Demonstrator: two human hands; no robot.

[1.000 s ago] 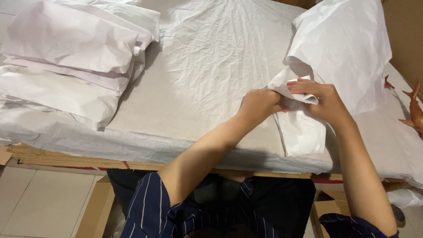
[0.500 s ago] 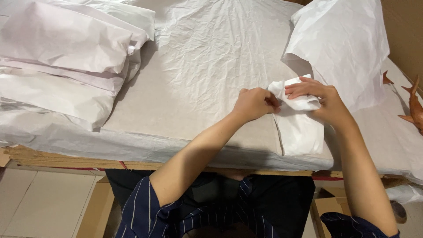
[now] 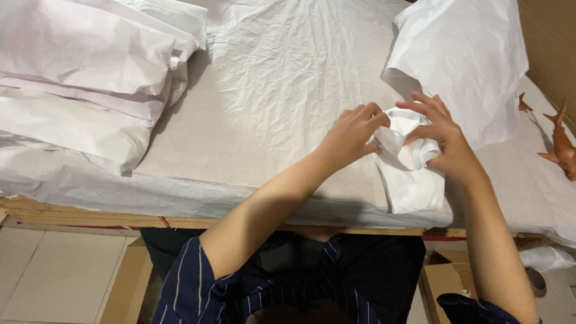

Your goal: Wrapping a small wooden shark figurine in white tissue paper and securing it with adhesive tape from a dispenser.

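A white paper-wrapped bundle [image 3: 413,174] lies near the front edge of the paper-covered table [image 3: 276,90]. My left hand [image 3: 351,135] pinches the crumpled top of its wrapping from the left. My right hand [image 3: 441,141] presses the same paper from the right, fingers spread over the fold. What is inside the wrapping is hidden.
A large loose white paper sheet [image 3: 462,60] curls up behind the bundle. Stacked white wrapped packages [image 3: 90,78] fill the table's left side. Orange-brown figurines [image 3: 561,144] stand at the right edge. Cardboard boxes [image 3: 441,282] sit on the floor below.
Both hands have shifted slightly toward me with the bundle, and the paper at its top is more gathered and crumpled between them.
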